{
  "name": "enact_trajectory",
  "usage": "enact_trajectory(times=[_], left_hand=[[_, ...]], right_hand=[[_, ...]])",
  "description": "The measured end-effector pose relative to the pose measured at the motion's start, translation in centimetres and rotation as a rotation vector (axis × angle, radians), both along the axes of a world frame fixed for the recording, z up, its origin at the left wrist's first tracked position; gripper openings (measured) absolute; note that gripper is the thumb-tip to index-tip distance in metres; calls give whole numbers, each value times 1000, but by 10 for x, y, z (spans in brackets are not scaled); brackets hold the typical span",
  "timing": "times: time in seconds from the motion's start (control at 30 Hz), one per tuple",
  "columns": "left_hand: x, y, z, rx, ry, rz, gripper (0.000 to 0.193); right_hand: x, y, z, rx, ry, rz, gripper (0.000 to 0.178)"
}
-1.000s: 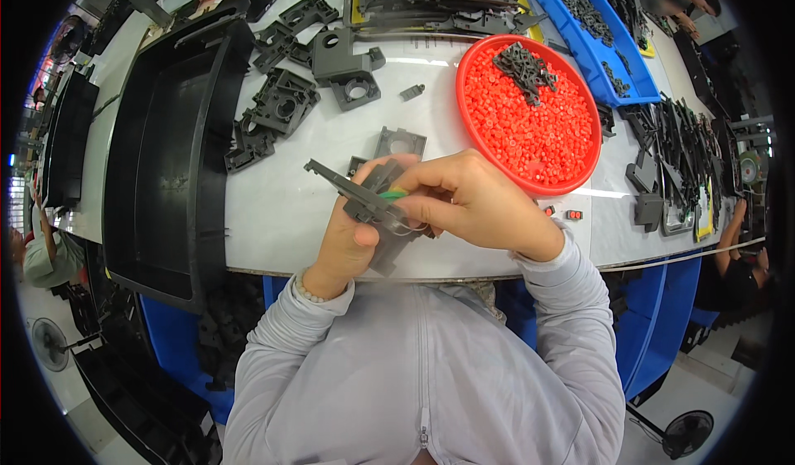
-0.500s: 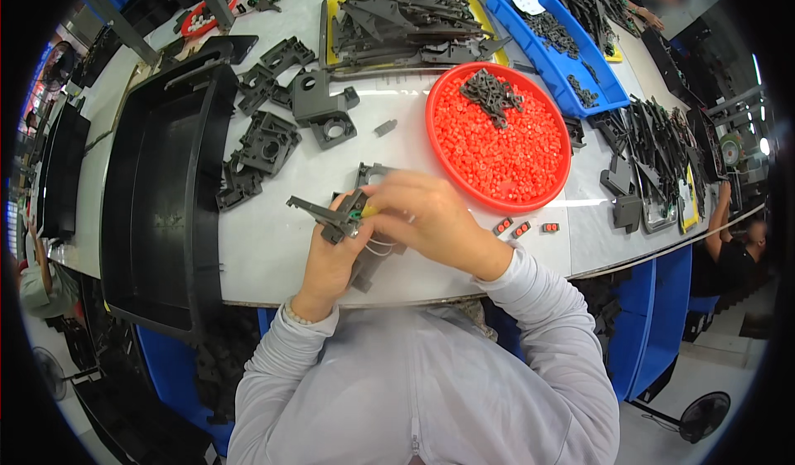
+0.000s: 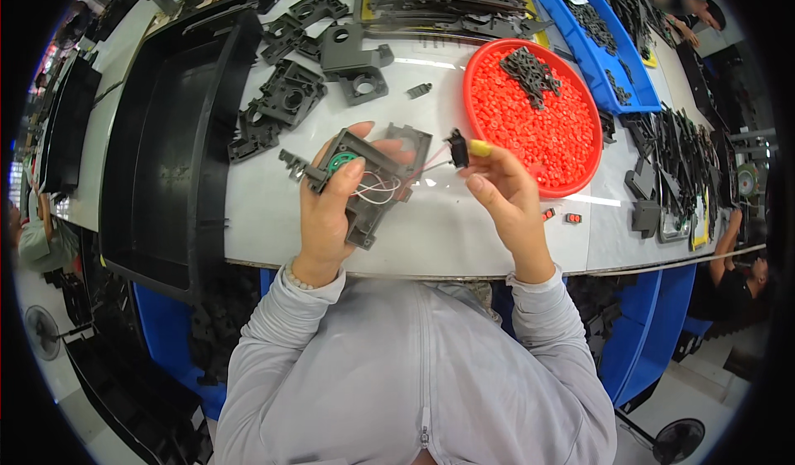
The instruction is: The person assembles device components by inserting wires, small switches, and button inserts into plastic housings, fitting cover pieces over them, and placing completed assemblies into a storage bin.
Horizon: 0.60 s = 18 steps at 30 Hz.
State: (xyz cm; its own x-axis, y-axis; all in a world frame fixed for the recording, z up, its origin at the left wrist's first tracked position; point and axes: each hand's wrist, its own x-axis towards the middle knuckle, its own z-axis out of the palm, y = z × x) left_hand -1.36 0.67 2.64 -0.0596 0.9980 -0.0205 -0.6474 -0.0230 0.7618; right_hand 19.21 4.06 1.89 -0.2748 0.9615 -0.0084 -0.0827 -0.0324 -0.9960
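My left hand [image 3: 325, 216] is closed around a dark grey plastic housing [image 3: 363, 221], its thumb near a green round piece [image 3: 338, 162] inside. Thin white wires [image 3: 379, 190] loop across the housing's open face. To the right, my right hand [image 3: 512, 200] pinches a small black component [image 3: 457, 149] between thumb and fingers. Thin wires stretch from this component back to the housing. One right fingertip has a yellow cover [image 3: 479, 148]. The red tub [image 3: 470, 105] of small red pieces stands just beyond my right hand, with dark grey parts heaped on top.
A deep black bin [image 3: 161, 142] stands at the left. Several grey housings [image 3: 352, 57] and a small grey piece [image 3: 420, 91] lie beyond my hands. A blue tray [image 3: 642, 95] sits at the far right. Red-dotted little blocks [image 3: 573, 218] rest near the front edge.
My hands have drawn apart; the right moved rightward with the black component, stretching the wires. The housing now shows its open face. The whole view has shifted slightly.
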Motion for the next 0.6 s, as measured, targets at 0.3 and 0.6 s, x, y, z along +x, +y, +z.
enact_trajectory(times=[0.3, 0.6], left_hand=[[2, -6, 3, 16, 57, -20, 46], [8, -5, 1, 63, 224, 88, 44]], right_hand=[[-5, 10, 1, -202, 196, 70, 32], [-7, 0, 11, -346, 259, 149, 11]])
